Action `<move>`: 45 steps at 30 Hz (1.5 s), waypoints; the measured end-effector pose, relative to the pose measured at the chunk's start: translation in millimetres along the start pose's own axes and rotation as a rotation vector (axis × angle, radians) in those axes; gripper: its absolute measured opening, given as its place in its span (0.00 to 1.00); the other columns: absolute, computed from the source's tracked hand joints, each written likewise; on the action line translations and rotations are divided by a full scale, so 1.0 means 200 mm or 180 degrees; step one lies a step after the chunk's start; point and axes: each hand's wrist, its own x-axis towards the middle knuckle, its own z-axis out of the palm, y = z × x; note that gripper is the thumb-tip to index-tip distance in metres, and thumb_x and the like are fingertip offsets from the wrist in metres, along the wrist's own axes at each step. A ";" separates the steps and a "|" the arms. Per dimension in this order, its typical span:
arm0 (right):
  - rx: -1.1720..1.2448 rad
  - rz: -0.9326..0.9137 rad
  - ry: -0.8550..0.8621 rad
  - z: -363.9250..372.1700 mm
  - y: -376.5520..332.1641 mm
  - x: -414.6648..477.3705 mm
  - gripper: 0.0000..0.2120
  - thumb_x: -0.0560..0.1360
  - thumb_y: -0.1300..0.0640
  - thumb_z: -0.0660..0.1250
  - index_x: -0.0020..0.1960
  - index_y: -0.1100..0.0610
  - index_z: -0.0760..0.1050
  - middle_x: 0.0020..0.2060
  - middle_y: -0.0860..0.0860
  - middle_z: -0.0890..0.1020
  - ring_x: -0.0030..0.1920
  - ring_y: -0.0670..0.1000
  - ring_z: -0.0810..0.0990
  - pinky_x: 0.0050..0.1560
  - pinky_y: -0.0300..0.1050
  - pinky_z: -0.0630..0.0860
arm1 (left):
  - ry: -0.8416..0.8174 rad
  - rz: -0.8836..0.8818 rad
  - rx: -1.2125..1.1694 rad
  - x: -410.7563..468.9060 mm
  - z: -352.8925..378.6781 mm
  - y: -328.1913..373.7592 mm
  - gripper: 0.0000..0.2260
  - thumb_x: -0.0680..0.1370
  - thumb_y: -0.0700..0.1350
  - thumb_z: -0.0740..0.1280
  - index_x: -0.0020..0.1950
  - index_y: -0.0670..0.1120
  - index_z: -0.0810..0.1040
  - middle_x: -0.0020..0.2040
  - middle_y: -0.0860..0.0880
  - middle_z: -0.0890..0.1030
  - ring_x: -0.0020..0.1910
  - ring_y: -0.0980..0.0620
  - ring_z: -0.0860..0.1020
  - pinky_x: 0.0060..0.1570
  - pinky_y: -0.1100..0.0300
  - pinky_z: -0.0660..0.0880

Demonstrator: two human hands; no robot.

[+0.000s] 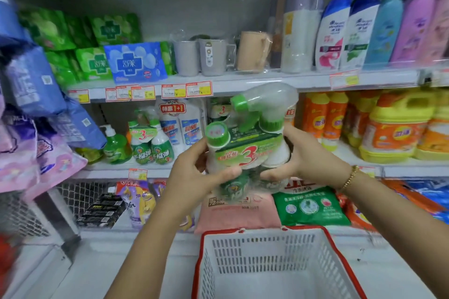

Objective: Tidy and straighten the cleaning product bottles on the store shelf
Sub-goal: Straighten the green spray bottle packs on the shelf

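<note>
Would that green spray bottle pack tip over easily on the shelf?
The spray bottle pack probably tips somewhat: its trigger head stands tall. Two banded bottles likely widen its base. Both left hand and right hand grip it: maybe hefty.

Between left hand (194,177) and right hand (308,160): shrink-wrapped pack of green-capped white spray bottles (247,150), before middle metal shelf (413,169), above red-rimmed white plastic basket (267,232). Yellow-orange detergent jugs (393,133) at shelf's right end.

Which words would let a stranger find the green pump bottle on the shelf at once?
Look at the middle shelf, with orange jugs at its right. Near its left end, beside the blue bags, stands a round green bottle. It alone has a white pump; the bottle pair next to it has a spray trigger and a red 3.
</note>
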 end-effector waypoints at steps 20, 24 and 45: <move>-0.0964 -0.0003 0.1297 0.82 0.23 -0.08 0.48 0.62 0.55 0.78 0.75 0.50 0.54 0.75 0.51 0.57 0.75 0.51 0.55 0.73 0.45 0.55 | 0.1627 -0.1636 -0.1515 0.13 0.17 -0.31 0.17 0.67 0.44 0.78 0.54 0.46 0.79 0.49 0.48 0.85 0.46 0.49 0.84 0.50 0.45 0.81; -0.0750 -0.0123 0.1778 0.77 0.19 0.00 0.39 0.64 0.58 0.76 0.71 0.52 0.62 0.69 0.54 0.69 0.71 0.51 0.65 0.70 0.45 0.65 | 0.1511 -0.1393 -0.1575 0.11 0.15 -0.21 0.18 0.71 0.41 0.74 0.59 0.44 0.75 0.50 0.48 0.84 0.43 0.53 0.84 0.41 0.53 0.82; 0.4118 0.2211 0.0473 0.29 0.24 -0.06 0.27 0.65 0.47 0.69 0.59 0.59 0.75 0.54 0.59 0.82 0.53 0.57 0.82 0.53 0.59 0.78 | -0.0474 -0.1966 -0.2162 0.19 -0.05 -0.37 0.34 0.59 0.55 0.81 0.58 0.38 0.78 0.46 0.43 0.82 0.42 0.48 0.83 0.42 0.53 0.82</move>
